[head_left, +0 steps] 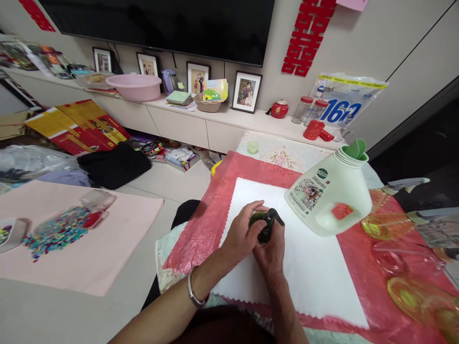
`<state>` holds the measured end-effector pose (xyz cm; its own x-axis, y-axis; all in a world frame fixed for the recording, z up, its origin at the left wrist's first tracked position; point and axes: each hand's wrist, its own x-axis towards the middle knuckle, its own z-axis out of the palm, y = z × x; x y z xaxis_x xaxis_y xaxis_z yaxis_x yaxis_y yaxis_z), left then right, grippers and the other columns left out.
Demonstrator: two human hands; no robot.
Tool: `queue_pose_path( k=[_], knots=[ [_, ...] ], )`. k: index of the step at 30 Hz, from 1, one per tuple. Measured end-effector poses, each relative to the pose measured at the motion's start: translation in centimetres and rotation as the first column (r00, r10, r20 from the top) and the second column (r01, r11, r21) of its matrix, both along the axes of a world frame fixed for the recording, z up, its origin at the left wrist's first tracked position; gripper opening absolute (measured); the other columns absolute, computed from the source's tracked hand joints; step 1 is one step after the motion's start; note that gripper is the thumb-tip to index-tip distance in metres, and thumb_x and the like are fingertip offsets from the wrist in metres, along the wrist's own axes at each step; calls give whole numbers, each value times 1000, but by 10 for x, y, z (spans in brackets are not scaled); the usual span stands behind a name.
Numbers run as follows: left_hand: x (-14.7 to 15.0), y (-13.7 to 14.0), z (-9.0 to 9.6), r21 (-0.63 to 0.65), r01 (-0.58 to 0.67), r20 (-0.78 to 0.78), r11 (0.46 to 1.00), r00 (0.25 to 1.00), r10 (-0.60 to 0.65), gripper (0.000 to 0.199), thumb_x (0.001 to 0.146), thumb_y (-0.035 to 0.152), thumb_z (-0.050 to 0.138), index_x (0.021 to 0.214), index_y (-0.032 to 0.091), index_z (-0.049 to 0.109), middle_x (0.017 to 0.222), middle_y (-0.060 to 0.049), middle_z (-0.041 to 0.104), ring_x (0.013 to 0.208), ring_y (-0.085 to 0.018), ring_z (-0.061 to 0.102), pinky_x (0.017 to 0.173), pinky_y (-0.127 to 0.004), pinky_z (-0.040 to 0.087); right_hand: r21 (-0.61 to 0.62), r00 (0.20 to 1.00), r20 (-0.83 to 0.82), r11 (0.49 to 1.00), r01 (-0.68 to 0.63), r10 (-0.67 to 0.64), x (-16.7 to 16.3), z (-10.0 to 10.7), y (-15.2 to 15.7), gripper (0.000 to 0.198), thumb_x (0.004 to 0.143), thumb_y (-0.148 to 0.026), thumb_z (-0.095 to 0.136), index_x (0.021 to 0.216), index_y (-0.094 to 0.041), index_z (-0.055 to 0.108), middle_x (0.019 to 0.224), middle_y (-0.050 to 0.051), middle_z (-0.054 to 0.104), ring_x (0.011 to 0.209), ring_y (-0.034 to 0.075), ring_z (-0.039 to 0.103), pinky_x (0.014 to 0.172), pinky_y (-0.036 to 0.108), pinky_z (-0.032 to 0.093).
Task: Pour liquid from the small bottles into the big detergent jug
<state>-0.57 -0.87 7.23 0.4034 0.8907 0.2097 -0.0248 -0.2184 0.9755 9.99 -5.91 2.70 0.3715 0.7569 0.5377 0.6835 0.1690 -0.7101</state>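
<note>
On my feed the left hand (238, 231) and right hand (274, 251) clasp a dark nozzle-topped bottle (265, 231) above the bench (201, 239), inside its near edge, a handling step, I judge, whose next move calls for steady grip.

Overall light: the room is lit softly and fairly evenly; the source cannot be told.
White sheet (311, 282): rendered among the brightest surfaces, with little texture kept.
Red plastic covering (201, 239): broken up by small glints along its creases.
Bracelet (192, 289): picked out by a bright metallic highlight.
Dark held item (265, 234): fine detail is lost in its blackness.
Television screen (165, 24): shown nearly black, marked by faint reflections.
Floor (143, 184) below the cabinet (179, 123): dimmed by shadow.
Yellow bottle (426, 306), lower right: stretched and softened by wide-angle distortion.
</note>
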Motion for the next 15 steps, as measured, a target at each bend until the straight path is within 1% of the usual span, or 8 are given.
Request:
queue_pose_path(
  k=[3, 5, 6, 8, 10, 12, 13, 15],
  knots=[
    [-5, 3, -17, -158, -84, 108, 984, 989, 102, 36, 101, 38, 46, 130, 20, 59, 136, -12, 66, 131, -23, 60, 117, -44, 42, -38, 1000, -6, 999, -18, 18, 3, 0, -3, 62, 86, -44, 69, 139, -19, 47, 134, 14, 53, 125, 31, 50, 101, 55, 50],
    [-6, 4, -32, -267, -138, 113, 954, 978, 173, 36, 102, 41, 46, 125, 18, 60, 134, -14, 67, 128, -24, 62, 116, -45, 43, -96, 997, -46, 993, -68, 64, 6, 1, -5, 70, 83, -43, 73, 143, -19, 45, 142, 15, 49, 131, 32, 47, 106, 56, 48],
    [-6, 4, -39, -296, -158, 106, 942, 975, 197, 37, 101, 42, 46, 124, 18, 61, 133, -14, 68, 126, -24, 63, 115, -46, 44, -128, 993, -75, 987, -101, 92, 9, 3, -7, 70, 82, -41, 74, 143, -20, 46, 144, 15, 48, 133, 32, 46, 107, 55, 47],
    [-6, 2, -52, -292, -185, 92, 938, 971, 220, 37, 101, 43, 48, 123, 17, 61, 131, -14, 69, 123, -24, 65, 113, -47, 46, -173, 984, -127, 973, -150, 129, 14, 6, -10, 69, 79, -37, 74, 141, -20, 50, 145, 14, 47, 135, 32, 46, 109, 54, 46],
    [-7, -1, -61, -228, -188, 66, 955, 976, 208, 37, 101, 44, 48, 125, 18, 62, 131, -13, 69, 124, -23, 65, 113, -46, 46, -194, 978, -172, 969, -153, 120, 20, 9, -12, 70, 78, -39, 77, 140, -20, 51, 145, 14, 49, 134, 32, 48, 109, 54, 48],
    [-7, -3, -65, -164, -168, 26, 972, 984, 175, 38, 102, 45, 48, 126, 20, 62, 131, -11, 69, 124, -23, 64, 113, -44, 47, -210, 954, -284, 964, -163, 100, 25, 15, -15, 78, 75, -44, 82, 142, -20, 49, 144, 14, 50, 128, 33, 54, 105, 54, 51],
    [-7, -3, -67, -146, -159, 9, 976, 987, 162, 39, 102, 46, 48, 126, 20, 63, 131, -11, 69, 124, -23, 64, 112, -44, 48, -210, 924, -371, 961, -182, 94, 28, 18, -17, 83, 74, -45, 84, 145, -20, 47, 144, 14, 51, 125, 32, 57, 103, 53, 53],
    [-8, -3, -67, -132, -148, -7, 980, 989, 148, 40, 101, 47, 48, 126, 20, 63, 130, -11, 70, 123, -23, 65, 110, -43, 49, -184, 840, -536, 958, -218, 88, 32, 27, -20, 92, 72, -45, 87, 149, -21, 43, 142, 15, 53, 119, 31, 62, 98, 50, 57]
  ],
)
